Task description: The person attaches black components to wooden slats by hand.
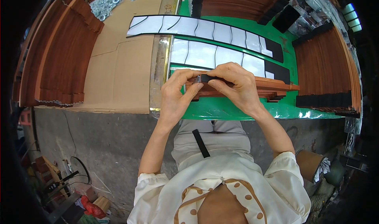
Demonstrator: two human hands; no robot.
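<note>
Both my hands meet at the table's front edge, over the end of a long brown wood-coloured strip [276,85]. My right hand [239,84] pinches a short black strip [211,78] between thumb and fingers, along the end of the brown piece. Thumb and fingertips of my left hand [175,91] close on the same end, where a small clear or silvery bit shows; what exactly they grip is partly hidden. More brown pieces [213,93] lie beneath my hands. Beyond them are two rows of white backing sheets [197,52] with black edging. A loose black strip [201,143] rests on my lap.
Stacked brown profiles stand at the left [63,58] and right [325,62], the latter with black ends. Cardboard [118,74] covers the table's left part, a green sheet [237,109] its right. Metal fittings [110,3] are heaped at the far left. A phone-like black slab [286,18] lies far right.
</note>
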